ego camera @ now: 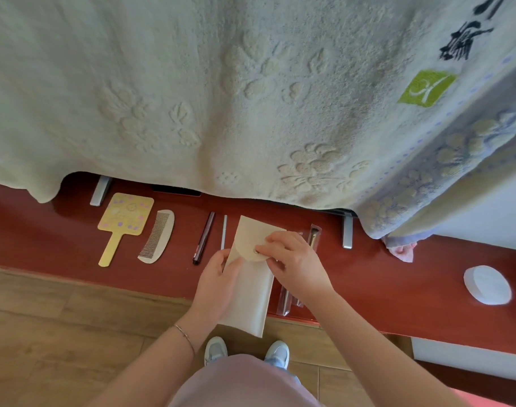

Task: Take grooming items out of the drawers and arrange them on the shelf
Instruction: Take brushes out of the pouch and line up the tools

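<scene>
At the bottom of the frame our pink garment (245,383) and two pale shoes (246,349) stood over a wood-plank floor (45,318). Just above them, at lower centre, both our hands were on a cream pouch (252,292) whose lower end overhung the front edge of the red shelf (397,289). Our left hand (217,284), a thin bracelet (185,336) on its wrist, gripped the pouch's left side with thumb on its face. Our right hand (293,259) pinched the rounded flap at its metal snap (256,252).

Left of the pouch, the shelf carried a row of items lying apart from one another: a yellow hand mirror (123,223) at the left, a pale comb (158,236) just beside it, a dark pen-like stick (203,237), then a thin pale stick (223,232) near the pouch's left edge. Under our right hand lay clear-sleeved tools (286,301), one brown-handled end (313,235) showing above the fingers. A white round pad (487,284) sat well apart at the right.

A pale embossed towel (221,98) filled the upper frame, hanging over the shelf's back, with a blue-flowered towel (444,160) at the right.
</scene>
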Tool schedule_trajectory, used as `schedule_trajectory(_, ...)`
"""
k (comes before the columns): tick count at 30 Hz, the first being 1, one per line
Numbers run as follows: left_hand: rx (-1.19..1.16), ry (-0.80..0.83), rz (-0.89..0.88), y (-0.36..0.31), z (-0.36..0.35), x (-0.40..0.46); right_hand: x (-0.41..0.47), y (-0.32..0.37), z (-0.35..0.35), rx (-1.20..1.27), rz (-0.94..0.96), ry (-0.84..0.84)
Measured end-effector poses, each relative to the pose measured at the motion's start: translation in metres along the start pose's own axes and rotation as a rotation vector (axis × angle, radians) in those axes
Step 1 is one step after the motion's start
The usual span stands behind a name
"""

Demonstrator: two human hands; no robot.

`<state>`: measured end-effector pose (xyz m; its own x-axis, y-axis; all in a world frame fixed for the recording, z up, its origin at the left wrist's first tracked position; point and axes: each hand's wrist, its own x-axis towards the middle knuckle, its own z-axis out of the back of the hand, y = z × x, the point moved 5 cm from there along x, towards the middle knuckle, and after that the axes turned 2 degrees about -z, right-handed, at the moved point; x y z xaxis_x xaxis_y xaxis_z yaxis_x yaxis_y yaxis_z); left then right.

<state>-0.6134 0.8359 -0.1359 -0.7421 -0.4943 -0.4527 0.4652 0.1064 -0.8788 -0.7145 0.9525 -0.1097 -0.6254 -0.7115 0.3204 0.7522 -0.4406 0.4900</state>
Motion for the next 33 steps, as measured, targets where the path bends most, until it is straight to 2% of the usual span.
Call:
schedule_trajectory(5, -0.04, -0.02, 0.001, -0.006, -0.003, -0.002, -0.006, 0.006, 0.0, -0.146, 0.087, -0.022)
schedule_trajectory(9, -0.055, -0.024, 0.012, -0.008, -0.002, 0.003, -0.013, 0.011, -0.003, -0.167, 0.113, -0.02)
schedule_trajectory(13, -0.103, 0.047, 0.062, -0.009, -0.006, 0.009, -0.015, 0.013, -0.001, -0.121, 0.109, 0.019)
schedule_trajectory(15, -0.147, 0.074, 0.09, -0.01, -0.007, 0.011, -0.016, 0.011, 0.001, 0.0, 0.005, 0.038)
schedule_trajectory(18, -0.174, 0.11, 0.107, -0.014, -0.011, 0.013, -0.016, 0.007, 0.004, 0.308, -0.308, 0.03)
schedule_trajectory(21, -0.183, 0.096, 0.111, -0.023, -0.016, 0.016, -0.013, 0.002, 0.005, 0.407, -0.543, -0.032)
schedule_trajectory(25, -0.186, 0.081, 0.085, -0.031, -0.023, 0.022, -0.016, -0.002, -0.004, 0.788, -0.949, 0.102)
schedule_trajectory(27, -0.183, 0.092, 0.069, -0.032, -0.024, 0.026, -0.016, -0.002, -0.004, 0.842, -0.994, 0.135)
schedule_trajectory(33, -0.139, 0.101, 0.046, -0.031, -0.027, 0.043, -0.009, -0.011, -0.008, 0.81, -0.998, 0.079)
